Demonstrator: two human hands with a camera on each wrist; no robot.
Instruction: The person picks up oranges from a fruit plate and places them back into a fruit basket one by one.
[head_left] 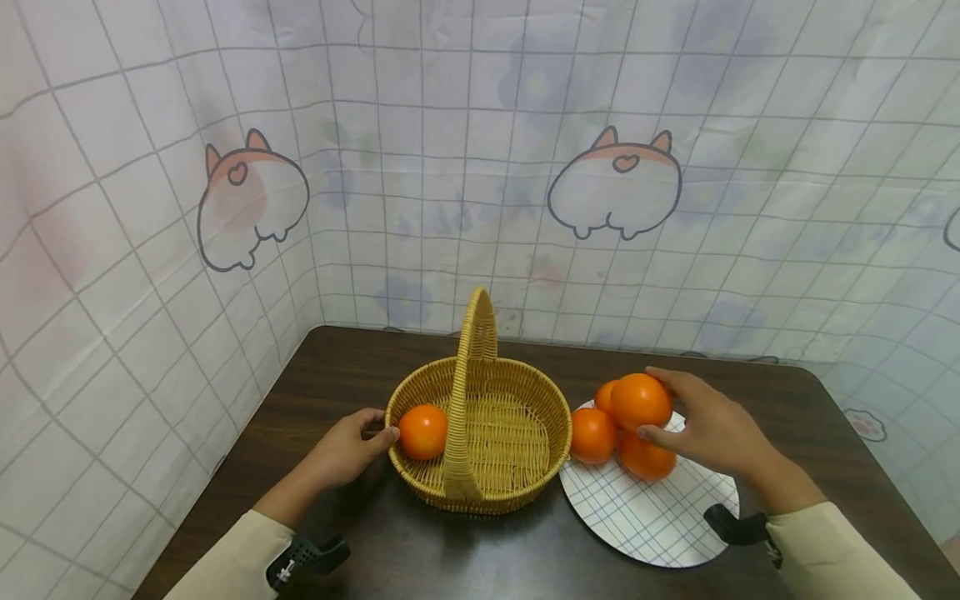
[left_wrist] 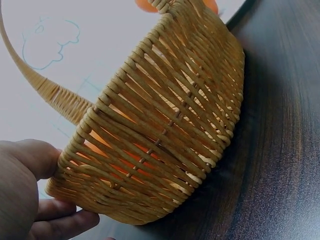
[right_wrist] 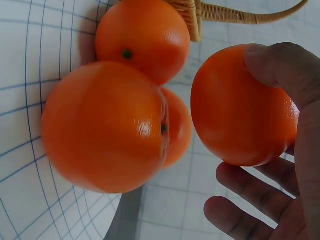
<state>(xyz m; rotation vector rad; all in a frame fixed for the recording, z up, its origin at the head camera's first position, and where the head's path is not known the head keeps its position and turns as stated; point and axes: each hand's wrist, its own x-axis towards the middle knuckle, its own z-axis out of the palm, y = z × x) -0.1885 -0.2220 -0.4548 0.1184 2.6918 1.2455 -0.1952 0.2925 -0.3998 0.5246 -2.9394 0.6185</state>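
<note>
My right hand [head_left: 716,421] grips an orange [head_left: 641,402] between thumb and fingers, above the other oranges at the plate. In the right wrist view that held orange [right_wrist: 242,107] is apart from the others. Below it, an orange [head_left: 647,457] and another orange [head_left: 592,435] lie on the round white plate [head_left: 660,533] with blue grid lines; a further orange [head_left: 606,397] is partly hidden behind. My left hand [head_left: 352,446] holds the left rim of the wicker basket [head_left: 517,497], thumb at the rim and fingers outside. Inside the basket, on its left, sits one orange [head_left: 423,432].
Everything stands on a dark brown table [head_left: 397,558]. The basket's tall arched handle [head_left: 471,350] rises over its middle. A white grid-patterned curtain [head_left: 420,183] hangs behind the table and along its sides. The plate lies just right of the basket.
</note>
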